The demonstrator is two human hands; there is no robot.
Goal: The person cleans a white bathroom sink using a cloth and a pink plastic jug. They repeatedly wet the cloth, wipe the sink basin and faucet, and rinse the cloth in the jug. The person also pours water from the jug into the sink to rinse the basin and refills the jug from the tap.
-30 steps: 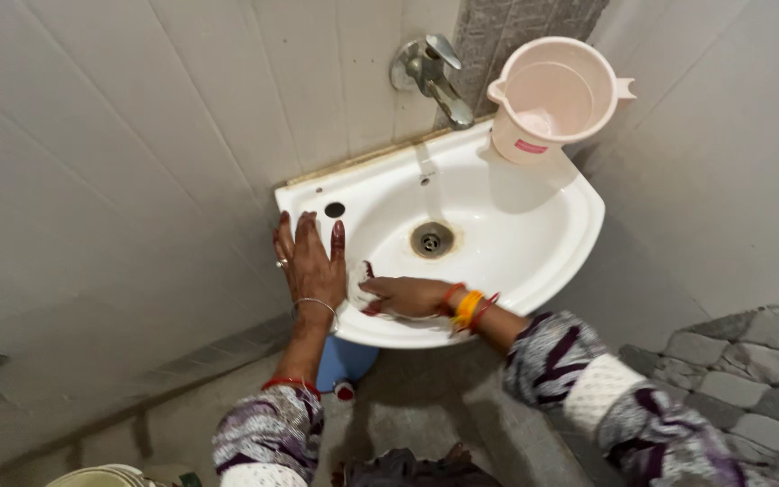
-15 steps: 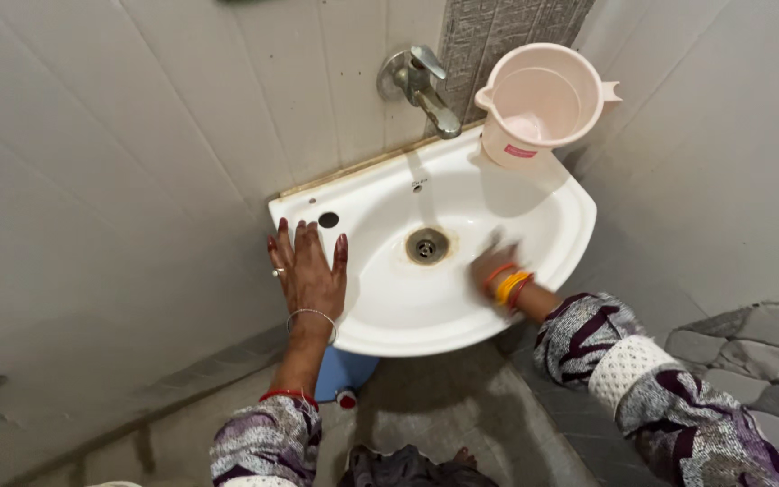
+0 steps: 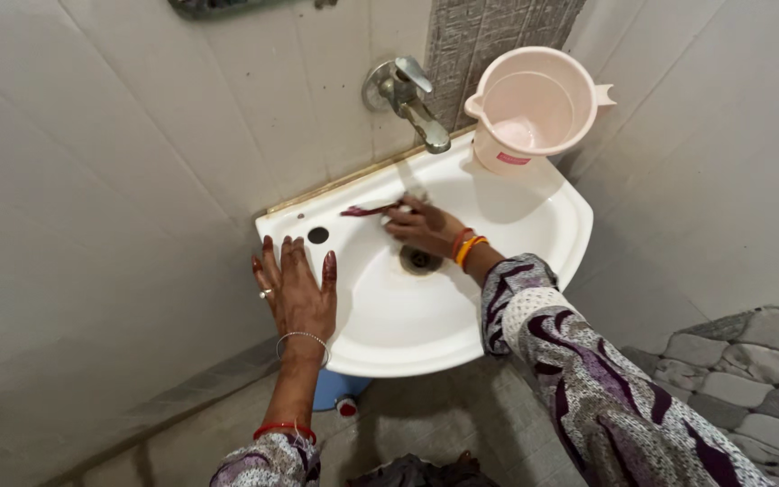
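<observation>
L hand (image 3: 299, 290) lies flat, palm down, on the front-left rim of the white corner sink (image 3: 547, 212). Fingers spread a bit, pointing up toward the wall, fingertips just short of the small dark hole (image 3: 318, 235) in the rim. Holds nothing, just pressed on the porcelain. Ring on one finger, thin bracelet at the wrist, red bangle further down the forearm. L arm comes straight up from the bottom of the frame, patterned sleeve at the elbow.

R hand (image 3: 423, 225) reaches across the basin from the right, forearm angled over the drain (image 3: 418, 261), which it partly covers. Fingers curled shut round a pale scrub pad or cloth (image 3: 396, 214) w/ a dark red strip (image 3: 367, 211) sticking out leftward; can't tell exactly what kind of scrubber it is. Pad is pressed on the back wall of the basin, just below the tap (image 3: 407, 99), near the back rim. Orange and red bangles at the R wrist, purple-white patterned sleeve behind.

Relative to hands: pad sits in the R hand, above and to the right of the L hand, the two hands apart w/ the rim hole between them.

Pink plastic mug (image 3: 531, 108) stands on the sink's back-right corner, well clear of both hands. Blue container (image 3: 335, 390) shows under the sink.
</observation>
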